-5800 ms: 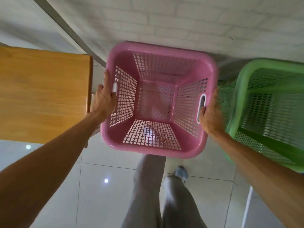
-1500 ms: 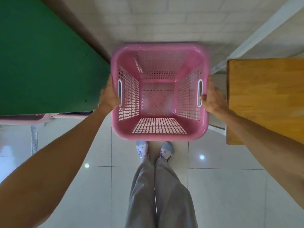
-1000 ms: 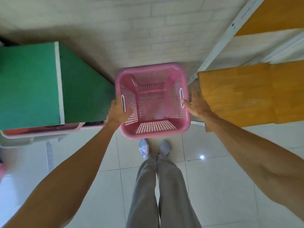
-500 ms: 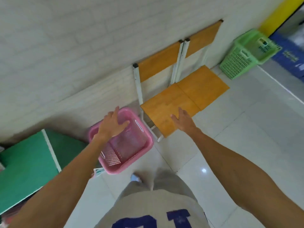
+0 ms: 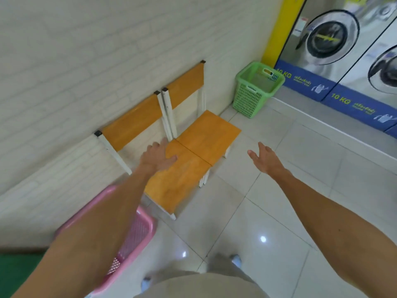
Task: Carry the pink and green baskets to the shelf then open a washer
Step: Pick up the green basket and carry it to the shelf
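The pink basket (image 5: 137, 235) stands on the floor at the lower left by the wall, partly hidden behind my left forearm. The green basket (image 5: 256, 89) stands far off in the corner beside the washers. My left hand (image 5: 158, 157) hovers over the wooden chairs, fingers apart, holding nothing. My right hand (image 5: 265, 158) is raised over the tiles, open and empty. Two front-loading washers show at the upper right, the nearer-left washer door (image 5: 332, 36) and another washer door (image 5: 384, 70), both shut.
Two wooden chairs (image 5: 206, 134) with white frames stand side by side against the white brick wall. A green surface (image 5: 15, 274) shows at the bottom left corner. A yellow pillar (image 5: 281, 26) borders the washers. Glossy white floor tiles (image 5: 300, 190) spread to the right.
Both hands have let go of the pink basket, which now rests on the floor. My view has turned right toward the chairs, the green basket and the washers.
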